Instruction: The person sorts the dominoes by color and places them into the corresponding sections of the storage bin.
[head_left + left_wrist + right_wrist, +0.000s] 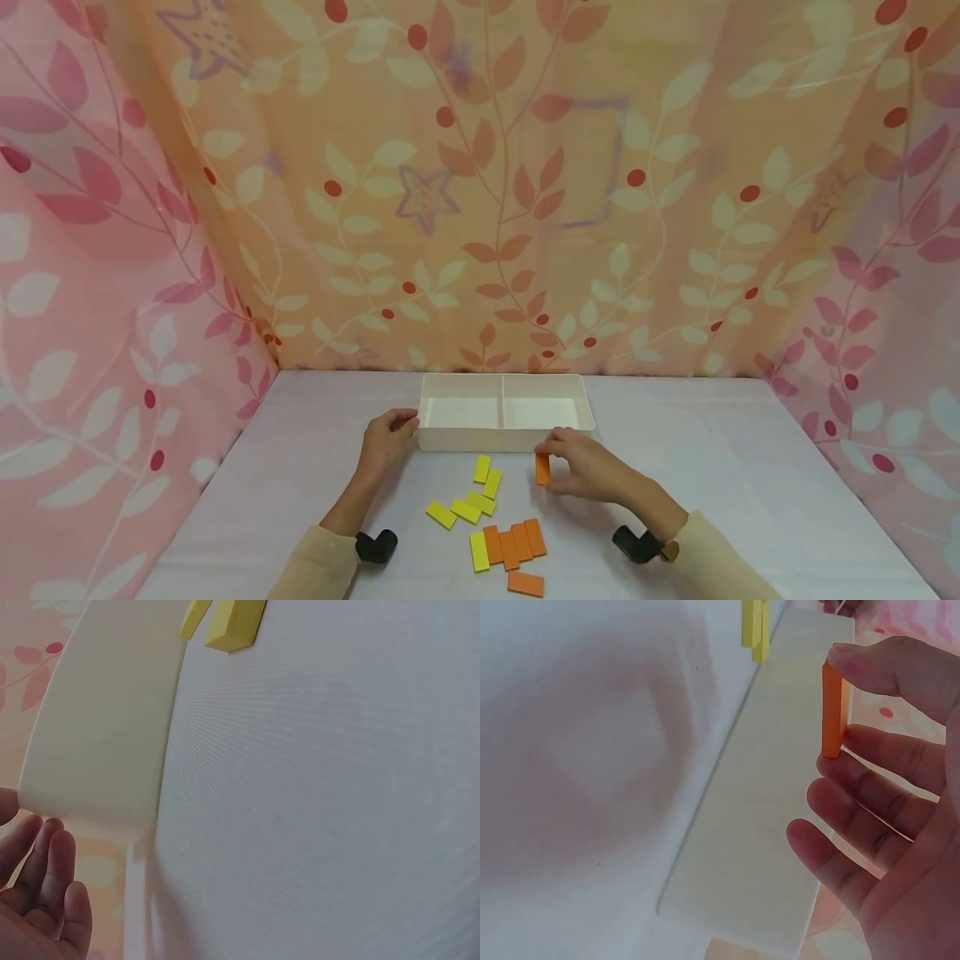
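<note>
Between thumb and fingertips, my right hand [588, 467] pinches an orange block [832, 712] by its ends. The block is held upright just in front of the white two-compartment box [480, 440], near its right half. My left hand [384, 442] is at the box's left front corner, with the thumb [7, 805] and fingertips gripping its edge. Several yellow blocks [466, 511] lie scattered on the table in front of the box. Closer to me, several orange blocks [510, 550] lie side by side with a yellow block [479, 552] at their left end.
A single orange block [526, 583] lies nearest the front. The white cloth-covered table [697, 467] is enclosed by floral curtains [487, 208] at the back and both sides. Black wrist mounts [377, 546] are worn at both wrists.
</note>
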`<state>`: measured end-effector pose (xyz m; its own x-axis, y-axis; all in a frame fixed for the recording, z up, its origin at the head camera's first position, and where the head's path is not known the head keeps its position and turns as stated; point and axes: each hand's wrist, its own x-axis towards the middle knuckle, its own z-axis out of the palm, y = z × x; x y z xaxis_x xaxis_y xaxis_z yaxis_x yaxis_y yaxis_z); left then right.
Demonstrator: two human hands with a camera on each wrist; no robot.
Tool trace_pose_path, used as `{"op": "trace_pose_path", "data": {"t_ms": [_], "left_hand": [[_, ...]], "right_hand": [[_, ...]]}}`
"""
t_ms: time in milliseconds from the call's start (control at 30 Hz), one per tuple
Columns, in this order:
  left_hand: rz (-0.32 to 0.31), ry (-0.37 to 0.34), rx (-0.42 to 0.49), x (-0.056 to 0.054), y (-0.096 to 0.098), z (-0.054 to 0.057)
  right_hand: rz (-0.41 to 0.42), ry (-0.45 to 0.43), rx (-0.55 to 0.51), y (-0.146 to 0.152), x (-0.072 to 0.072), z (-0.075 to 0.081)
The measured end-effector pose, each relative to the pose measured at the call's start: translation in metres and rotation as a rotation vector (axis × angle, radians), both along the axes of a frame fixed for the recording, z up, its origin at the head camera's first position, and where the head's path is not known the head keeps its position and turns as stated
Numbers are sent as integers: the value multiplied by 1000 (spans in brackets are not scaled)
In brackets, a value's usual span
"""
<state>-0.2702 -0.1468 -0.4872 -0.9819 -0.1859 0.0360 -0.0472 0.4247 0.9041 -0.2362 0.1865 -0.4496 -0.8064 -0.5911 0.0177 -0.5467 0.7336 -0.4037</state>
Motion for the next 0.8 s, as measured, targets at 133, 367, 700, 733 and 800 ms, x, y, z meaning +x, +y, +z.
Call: {"op": "trace_pose_path", "data": {"t_ms": [133,367,700,733,800], "left_hand": [[2,13,4,-1,0,0],[8,18,4,-3,-1,-3],[-1,17,4,-1,-1,-3],[0,12,4,-1,-1,-3],[4,3,2,-1,-1,-2]], "right_hand": [[-6,1,-6,0,-1,3],[8,56,-21,2,-5,11],[-22,35,-23,1,-10,21],[-22,34,-29,1,-10,22],[-24,29,-42,1,-11,25]]}}
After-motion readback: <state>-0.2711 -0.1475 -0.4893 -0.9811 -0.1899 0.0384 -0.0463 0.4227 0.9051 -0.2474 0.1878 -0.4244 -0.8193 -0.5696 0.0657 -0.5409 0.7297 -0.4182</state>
